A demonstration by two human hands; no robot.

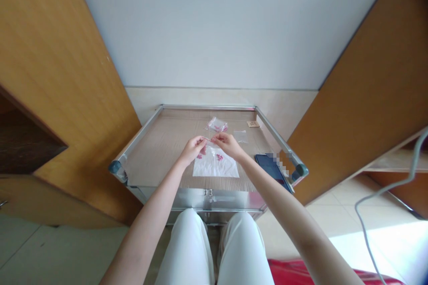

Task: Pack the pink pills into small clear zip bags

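My left hand point(195, 148) and my right hand point(227, 143) meet over the middle of the table, fingertips pinched. Between them runs a thin, pale reddish strand point(207, 139), held at both ends; its exact kind is too small to make out. Below the hands lies a white sheet point(216, 168), cloth or paper, bearing small red-pink pieces point(219, 157). Part of that sheet is hidden by my left fingers. Just beyond the hands rests a clear plastic bag point(217, 124) with reddish bits in it. Another small clear bag point(240, 136) lies flat beside my right hand.
A metal rail point(207, 107) with dark corner caps edges the wood-patterned table point(154, 151). At the right are a dark phone-like device point(270, 169) and a small tan card point(253, 124). Wooden furniture stands on both sides, a wall behind. A grey cable point(384, 192) hangs at far right.
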